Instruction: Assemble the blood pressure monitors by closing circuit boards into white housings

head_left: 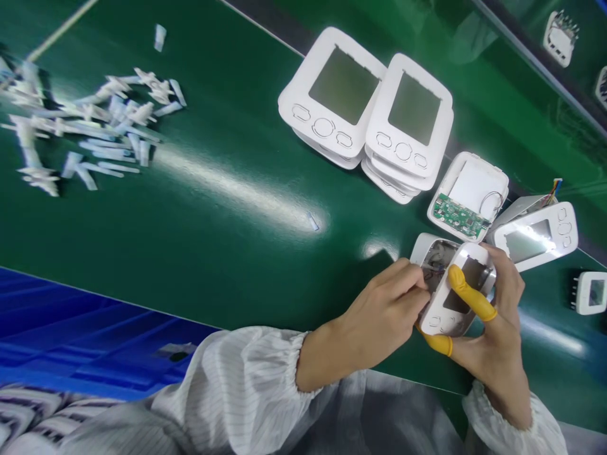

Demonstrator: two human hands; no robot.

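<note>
My right hand [502, 354], with yellow finger cots on two fingers, grips a white plastic device casing [458, 309] with a dark screen window. Joined at its upper edge is an open back shell [427, 249] with thin wires inside. My left hand [384, 309] reaches into that shell, its fingertips pinched on a thin dark wire [434, 268]. The wire's far end is hidden. Next to the shell lies an open casing with a green circuit board [458, 216]. To the right of that rests a white front cover [535, 235] with coloured ribbon wires [552, 193].
Two stacks of white casings [370, 107] stand on the green conveyor belt [227, 234] beyond my hands. A heap of small white plastic parts [85, 123] lies at the far left. A blue surface [71, 322] runs along the belt's near edge. White-sleeved arms cross the foreground.
</note>
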